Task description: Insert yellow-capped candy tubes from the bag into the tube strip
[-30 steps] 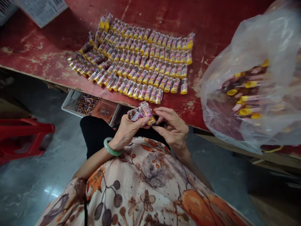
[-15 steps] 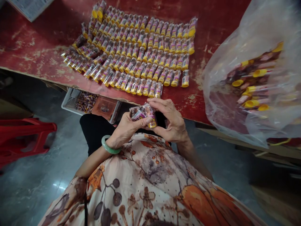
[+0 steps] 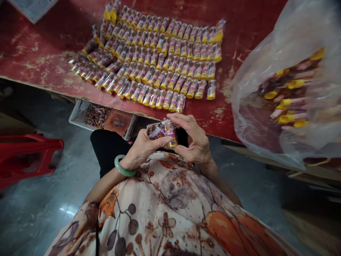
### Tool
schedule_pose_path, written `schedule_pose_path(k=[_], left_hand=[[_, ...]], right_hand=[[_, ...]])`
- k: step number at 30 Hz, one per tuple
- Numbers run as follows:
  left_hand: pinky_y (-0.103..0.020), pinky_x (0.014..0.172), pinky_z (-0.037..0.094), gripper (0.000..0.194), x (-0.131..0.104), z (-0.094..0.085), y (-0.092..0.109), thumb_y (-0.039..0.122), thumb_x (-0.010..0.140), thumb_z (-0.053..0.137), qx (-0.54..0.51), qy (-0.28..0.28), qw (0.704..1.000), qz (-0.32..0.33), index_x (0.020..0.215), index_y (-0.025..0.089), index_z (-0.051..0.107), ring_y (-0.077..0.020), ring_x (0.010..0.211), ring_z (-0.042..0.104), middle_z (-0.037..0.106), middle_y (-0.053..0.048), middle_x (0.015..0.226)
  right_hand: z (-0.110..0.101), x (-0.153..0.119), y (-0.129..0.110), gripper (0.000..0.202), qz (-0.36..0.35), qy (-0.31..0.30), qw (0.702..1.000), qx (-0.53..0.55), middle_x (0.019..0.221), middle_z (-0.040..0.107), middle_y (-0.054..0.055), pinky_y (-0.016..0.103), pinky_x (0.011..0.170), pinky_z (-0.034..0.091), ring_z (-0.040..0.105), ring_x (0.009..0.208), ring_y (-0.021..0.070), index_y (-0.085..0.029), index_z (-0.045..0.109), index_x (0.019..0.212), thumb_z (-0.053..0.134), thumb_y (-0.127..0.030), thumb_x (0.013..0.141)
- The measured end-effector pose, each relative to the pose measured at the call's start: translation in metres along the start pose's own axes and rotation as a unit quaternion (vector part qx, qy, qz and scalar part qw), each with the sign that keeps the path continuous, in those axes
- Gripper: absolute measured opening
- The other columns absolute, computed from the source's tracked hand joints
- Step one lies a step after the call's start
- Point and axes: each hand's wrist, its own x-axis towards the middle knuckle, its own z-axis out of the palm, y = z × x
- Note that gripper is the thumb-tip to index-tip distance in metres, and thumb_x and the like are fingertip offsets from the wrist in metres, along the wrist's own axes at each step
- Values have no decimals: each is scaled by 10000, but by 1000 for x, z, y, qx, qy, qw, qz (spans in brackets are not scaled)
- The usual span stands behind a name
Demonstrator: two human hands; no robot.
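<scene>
My left hand (image 3: 141,147) grips a small bundle of tubes (image 3: 162,131) with yellow caps and purple labels, held just below the table's near edge. My right hand (image 3: 193,137) curls around the right end of the same bundle, thumb under it and fingers over the top. Several rows of the same capped tubes (image 3: 160,60) lie side by side on the worn red table (image 3: 39,53) just beyond my hands. A green bangle (image 3: 122,168) sits on my left wrist.
A clear plastic bag (image 3: 287,89) with more yellow-capped tubes bulges at the right. Under the table stand a white basket (image 3: 87,115) of small items and an orange box (image 3: 118,122). A red stool (image 3: 26,154) stands on the grey floor at left. Printed paper (image 3: 32,7) lies at the far left corner.
My right hand moved from beside the bundle to wrap over its right end. The view tilted slightly, so the table rows sit higher in the frame.
</scene>
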Motion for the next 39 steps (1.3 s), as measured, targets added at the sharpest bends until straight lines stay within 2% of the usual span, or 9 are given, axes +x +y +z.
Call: schedule_pose_path(k=[5, 7, 9, 12, 16, 24, 33, 37, 39], left_hand=[[-259, 683, 540, 304, -1, -1, -2, 275, 640, 827, -13, 5, 1000, 3, 889, 157, 700, -121, 682, 623, 687, -2, 786], [-281, 674, 559, 294, 0, -1, -2, 296, 661, 812, -26, 8, 1000, -2, 896, 155, 706, -136, 688, 635, 695, -16, 803], [-303, 668, 574, 285, 0, 0, -1, 319, 676, 799, -38, 10, 999, -8, 889, 151, 710, -150, 694, 644, 699, -27, 812], [-317, 663, 585, 278, 0, 3, 1, 338, 678, 796, -53, 8, 998, -17, 852, 141, 709, -156, 681, 648, 693, -32, 785], [-326, 666, 588, 274, -2, 5, 1, 344, 671, 802, -61, 7, 998, -24, 825, 140, 705, -160, 661, 653, 690, -33, 769], [-316, 679, 588, 251, -5, 8, 0, 326, 660, 812, -76, 23, 996, -27, 813, 156, 710, -158, 680, 660, 701, -22, 778], [-268, 644, 575, 293, 0, 10, 4, 282, 608, 846, -77, 72, 994, -32, 822, 141, 703, -146, 682, 651, 707, -26, 786], [-276, 702, 562, 265, 9, 10, -1, 278, 646, 824, -39, 82, 996, -8, 838, 142, 701, -147, 715, 651, 711, -25, 809], [-253, 694, 542, 257, 13, 14, -3, 315, 675, 804, -16, 71, 997, -6, 822, 136, 695, -132, 692, 632, 702, -22, 786]], right_hand=[[1, -4, -4, 595, 6, 2, 1000, -1, 1359, 509, 135, 521, 940, 462, 517, 1207, 321, -210, 484, 1350, 591, -170, 766], [1, -7, -6, 544, 23, 23, 999, 4, 1353, 512, 122, 498, 913, 489, 533, 1178, 308, -229, 517, 1321, 621, -194, 789], [3, -10, -7, 456, 25, 69, 997, 1, 1279, 563, 101, 454, 856, 520, 575, 1098, 279, -248, 579, 1250, 649, -200, 802], [5, -13, -8, 338, -18, 119, 992, -26, 1082, 648, 78, 392, 756, 539, 624, 926, 231, -239, 655, 1118, 656, -126, 799], [8, -14, -10, 332, -69, 128, 987, -65, 969, 673, 90, 392, 718, 552, 637, 841, 226, -199, 669, 1083, 632, -52, 787], [11, -13, -12, 261, -78, 141, 979, -124, 924, 678, 74, 349, 631, 563, 640, 781, 200, -224, 654, 1041, 598, -94, 822], [10, -10, -8, 243, -76, 118, 984, -112, 985, 667, 90, 346, 706, 550, 625, 836, 183, -189, 615, 1052, 582, -100, 829], [4, -9, -6, 387, -21, 67, 995, -75, 1077, 642, 132, 408, 840, 526, 615, 968, 222, -141, 542, 1181, 616, -221, 810], [4, -10, -5, 388, 12, 89, 993, -77, 1050, 647, 139, 411, 852, 516, 612, 960, 228, -127, 548, 1166, 635, -265, 814]])
